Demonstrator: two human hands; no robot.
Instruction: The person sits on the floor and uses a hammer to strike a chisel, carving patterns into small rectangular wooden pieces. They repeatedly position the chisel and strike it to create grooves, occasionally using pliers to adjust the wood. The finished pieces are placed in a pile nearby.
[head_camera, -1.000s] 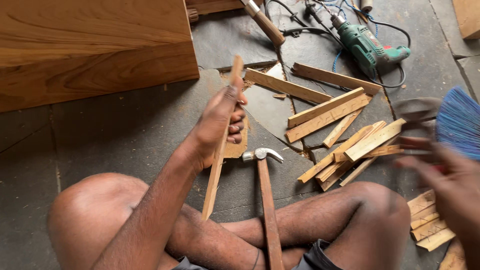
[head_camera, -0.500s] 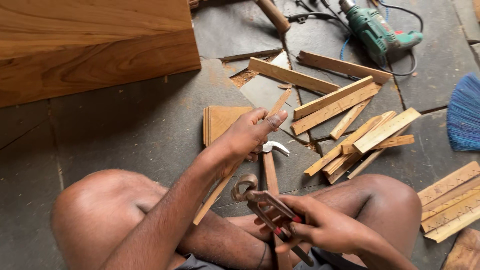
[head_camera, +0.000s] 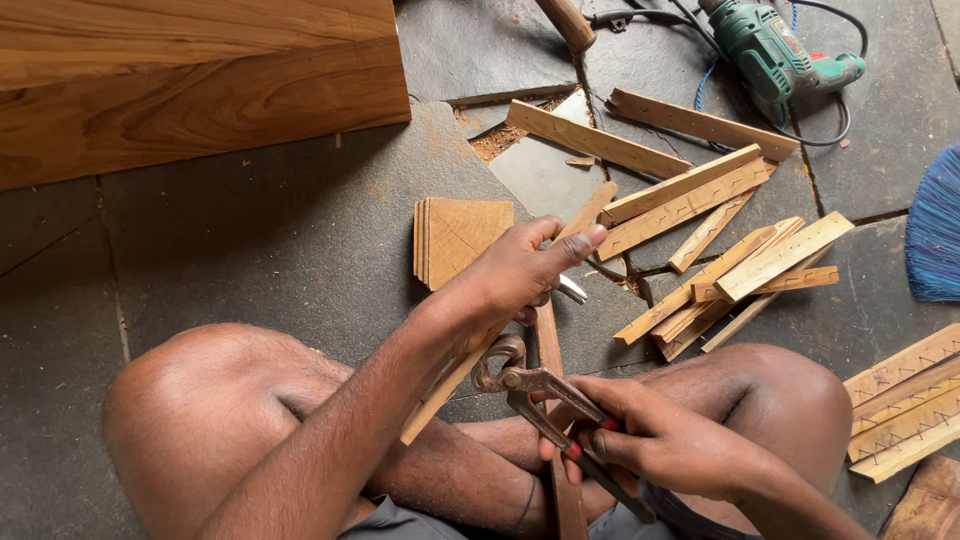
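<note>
While the left hand (head_camera: 515, 275) grips the wooden strip (head_camera: 500, 320) and the right hand (head_camera: 665, 440) clasps the pincers (head_camera: 525, 385), slipping jaws could nip nearby fingers.

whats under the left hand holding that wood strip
Under the left hand lies a claw hammer: its metal claw pokes out and its wooden handle runs toward the person. The hammer's striking face is covered by the hand and the wood strip.

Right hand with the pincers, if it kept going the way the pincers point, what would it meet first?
The right hand aims the pincers up and left, so their head would most likely first meet the wooden strip held by the left hand. They look almost touching already, though depth is unclear.
</note>
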